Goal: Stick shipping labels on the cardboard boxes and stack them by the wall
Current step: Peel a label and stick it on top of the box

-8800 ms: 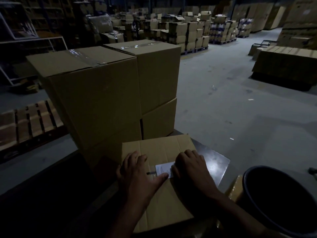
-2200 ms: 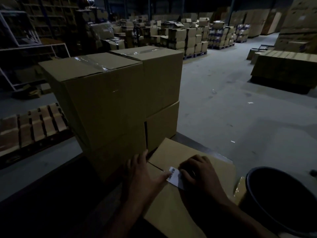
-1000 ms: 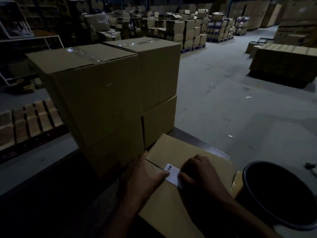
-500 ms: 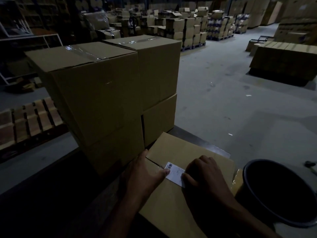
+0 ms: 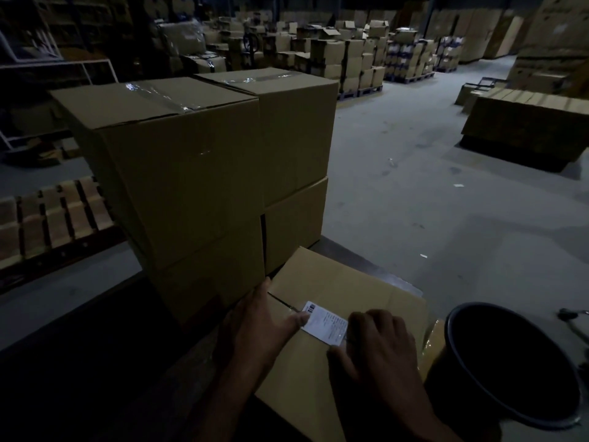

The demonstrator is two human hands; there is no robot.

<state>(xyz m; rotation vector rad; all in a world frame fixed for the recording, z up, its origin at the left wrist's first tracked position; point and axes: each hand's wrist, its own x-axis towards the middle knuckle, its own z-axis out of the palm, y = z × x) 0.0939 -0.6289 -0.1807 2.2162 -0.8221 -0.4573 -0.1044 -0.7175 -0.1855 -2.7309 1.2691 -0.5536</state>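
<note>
- Head view, near field: a flat brown cardboard box [image 5: 334, 362] lies on a dark table [image 5: 360, 261], one corner pointing away from the person; a small white rectangular shipping label [image 5: 323, 320] with a barcode at its far end lies on the box top, across the seam between the flaps.
- Left hand [image 5: 261, 327]: rests palm down on the box's left part, fingers loosely spread and flat; its thumb tip touches the label's left edge; it grasps nothing.
- Right hand [image 5: 379, 342]: lies palm down over the label's right end, fingers together and pressed onto the label and cardboard; nothing is pinched.
- Head view, behind the box: four large taped brown cartons [image 5: 191, 173] stand in two stacks of two, side by side, just beyond the flat box; the near stack's lower carton is close to the left hand's fingers.
- Head view, right: a round black plastic bucket [image 5: 510, 368] stands just beside the box's right edge.
- Head view, far field: a grey concrete floor [image 5: 414, 193]; a wooden pallet [image 5: 54, 218] at left; many stacked cartons on pallets [image 5: 350, 62] in the dim background.
</note>
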